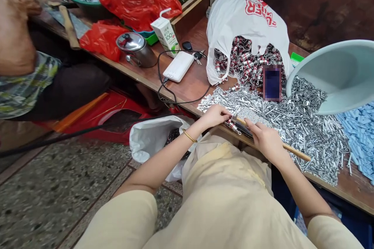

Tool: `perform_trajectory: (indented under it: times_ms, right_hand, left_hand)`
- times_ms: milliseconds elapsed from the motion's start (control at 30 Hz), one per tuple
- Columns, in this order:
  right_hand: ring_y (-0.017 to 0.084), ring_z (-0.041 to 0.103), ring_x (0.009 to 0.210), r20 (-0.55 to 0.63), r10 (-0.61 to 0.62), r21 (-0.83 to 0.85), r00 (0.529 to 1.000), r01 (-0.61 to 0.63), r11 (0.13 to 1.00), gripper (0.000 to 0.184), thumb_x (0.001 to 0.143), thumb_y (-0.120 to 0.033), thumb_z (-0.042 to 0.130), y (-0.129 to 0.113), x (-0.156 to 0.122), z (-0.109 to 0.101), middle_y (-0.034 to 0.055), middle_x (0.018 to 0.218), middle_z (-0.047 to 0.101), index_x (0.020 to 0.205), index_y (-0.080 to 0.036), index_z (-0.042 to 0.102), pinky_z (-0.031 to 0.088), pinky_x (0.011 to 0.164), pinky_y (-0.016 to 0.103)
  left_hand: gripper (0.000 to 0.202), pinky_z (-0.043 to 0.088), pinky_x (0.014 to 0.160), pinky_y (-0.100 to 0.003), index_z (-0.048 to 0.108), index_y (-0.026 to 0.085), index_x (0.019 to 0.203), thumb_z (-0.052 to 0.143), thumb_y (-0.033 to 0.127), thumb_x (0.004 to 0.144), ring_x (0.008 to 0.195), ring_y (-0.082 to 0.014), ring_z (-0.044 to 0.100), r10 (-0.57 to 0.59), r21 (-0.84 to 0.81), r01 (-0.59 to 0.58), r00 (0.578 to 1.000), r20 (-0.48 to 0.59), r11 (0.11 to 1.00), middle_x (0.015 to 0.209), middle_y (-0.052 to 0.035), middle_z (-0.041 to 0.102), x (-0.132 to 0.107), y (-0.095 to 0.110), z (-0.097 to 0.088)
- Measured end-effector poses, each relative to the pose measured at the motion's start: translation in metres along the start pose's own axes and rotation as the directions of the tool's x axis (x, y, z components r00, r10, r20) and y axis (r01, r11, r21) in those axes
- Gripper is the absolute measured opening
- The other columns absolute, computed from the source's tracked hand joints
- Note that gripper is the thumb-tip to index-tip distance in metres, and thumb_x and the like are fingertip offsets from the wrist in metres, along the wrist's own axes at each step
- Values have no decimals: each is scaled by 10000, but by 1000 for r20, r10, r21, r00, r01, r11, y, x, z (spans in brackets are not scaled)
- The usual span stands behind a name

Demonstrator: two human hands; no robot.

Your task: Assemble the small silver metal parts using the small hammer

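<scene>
My right hand is closed round the wooden handle of a hammer. The hammer's small metal head lies close to the fingertips of my left hand. Those fingers are pinched at the end of a small red-and-silver metal piece with a ring at its tip. Under the hammer, a dark bar runs along the table edge, partly hidden by my right hand. Just beyond both hands spreads a heap of thin silver metal parts.
A white plastic bag spills red-and-silver pieces. Right are a tilted grey tub and light-blue pieces. A white power bank, metal cup and drink carton stand left. Another person's arm is far left; a white sack hangs below.
</scene>
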State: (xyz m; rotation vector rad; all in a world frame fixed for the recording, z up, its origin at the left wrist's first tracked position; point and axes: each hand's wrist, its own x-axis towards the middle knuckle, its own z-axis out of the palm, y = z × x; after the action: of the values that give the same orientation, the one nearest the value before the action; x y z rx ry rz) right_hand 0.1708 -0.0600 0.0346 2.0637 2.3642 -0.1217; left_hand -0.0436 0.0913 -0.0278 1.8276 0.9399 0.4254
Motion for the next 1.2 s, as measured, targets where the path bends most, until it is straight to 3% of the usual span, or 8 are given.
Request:
perform_trajectory:
  times_ms: [233, 400, 533, 667, 800, 967, 1100, 1200]
  right_hand:
    - [238, 575, 961, -268, 234, 19, 935, -238, 971, 460, 1024, -166, 404, 26, -5, 40, 109, 1128, 703, 1385, -295, 657, 449, 749, 308]
    - [299, 529, 1155, -276, 354, 89, 894, -343, 935, 418, 1047, -275, 363, 68, -14, 39, 154, 1300, 650, 1280, -231, 707, 444, 909, 412]
    - [317, 588, 925, -182, 658, 55, 731, -660, 749, 381, 997, -329, 437, 129, -30, 27, 221, 984, 712, 1060, -111, 744, 410, 789, 425]
    - [297, 611, 890, -7, 792, 25, 611, -791, 611, 313, 933, -396, 566, 158, -43, 27, 157, 982, 736, 1071, -176, 740, 379, 720, 372]
    - [328, 586, 961, -127, 769, 12, 626, -774, 633, 361, 932, -403, 543, 155, -54, 36, 190, 1050, 718, 1098, -148, 737, 382, 734, 386]
    - [305, 546, 937, -83, 718, 16, 691, -720, 694, 247, 906, -314, 578, 156, -52, 39, 155, 1020, 728, 932, -167, 774, 378, 750, 385]
    - [310, 544, 961, -327, 657, 148, 679, -650, 745, 254, 950, -297, 551, 147, -43, 28, 175, 1082, 733, 916, -171, 770, 396, 791, 421]
    - [288, 597, 928, -406, 566, 363, 717, -442, 820, 249, 974, -335, 565, 115, -26, 19, 174, 1012, 745, 908, -184, 752, 447, 819, 418]
  left_hand:
    - [202, 510, 719, -283, 759, 137, 920, 592, 233, 857, 754, -165, 641, -20, -125, -7, 977, -214, 992, 873, -59, 732, -1, 7, 19]
    - [287, 530, 920, -380, 694, 176, 1134, 449, 151, 987, 999, -205, 643, 333, 161, -292, 834, -440, 943, 1063, -93, 705, -11, 12, 45]
    - [173, 534, 953, -410, 685, 191, 1113, 561, 236, 1000, 1066, -220, 642, 575, 317, -482, 730, -370, 816, 1105, -104, 692, -22, 2, 53]
    - [219, 543, 957, -407, 661, 187, 1191, 576, 253, 1000, 1103, -222, 640, 512, 314, -407, 739, -438, 858, 1158, -117, 673, -23, -3, 56]
    - [172, 515, 976, -426, 688, 189, 1099, 558, 255, 1007, 1066, -222, 644, 467, 302, -367, 783, -411, 880, 1093, -95, 702, -18, -1, 53]
    - [165, 508, 898, -388, 677, 188, 983, 514, 207, 1003, 947, -210, 629, 419, 268, -338, 834, -359, 902, 956, -60, 706, -13, 4, 45]
    - [211, 491, 832, -365, 648, 181, 951, 446, 168, 1012, 898, -215, 584, 519, 399, -406, 823, -232, 822, 921, -75, 671, -10, 6, 41]
    - [244, 494, 815, -367, 647, 181, 940, 418, 129, 1004, 893, -226, 572, 584, 467, -468, 801, -135, 750, 929, -98, 662, -7, 4, 38]
